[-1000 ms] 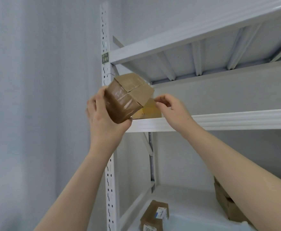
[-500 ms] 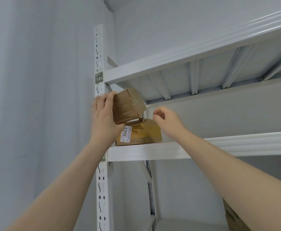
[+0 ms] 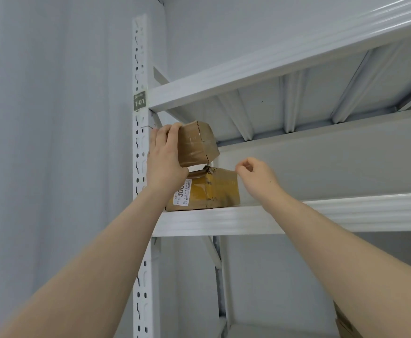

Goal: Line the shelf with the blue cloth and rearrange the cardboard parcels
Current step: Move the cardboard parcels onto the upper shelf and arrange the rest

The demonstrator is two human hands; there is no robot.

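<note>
My left hand [image 3: 165,157] grips a small taped cardboard parcel [image 3: 198,143] and holds it tilted, just above a larger yellow-brown parcel [image 3: 214,190]. That larger parcel carries a white label and lies at the left end of the white metal shelf [image 3: 248,219]. Whether the two parcels touch I cannot tell. My right hand [image 3: 257,178] hovers beside the larger parcel's right top corner, its fingers loosely curled and holding nothing. No blue cloth is in view.
A white perforated upright [image 3: 139,147] with a "1-01" tag stands just left of my left hand. Another shelf [image 3: 285,69] spans overhead. A cardboard box corner [image 3: 343,323] shows at the lower right edge. A grey wall fills the left side.
My left hand has carried the small parcel onto the shelf, above the larger one. My right hand has let go of the larger parcel and drawn slightly right. The view has tilted up.
</note>
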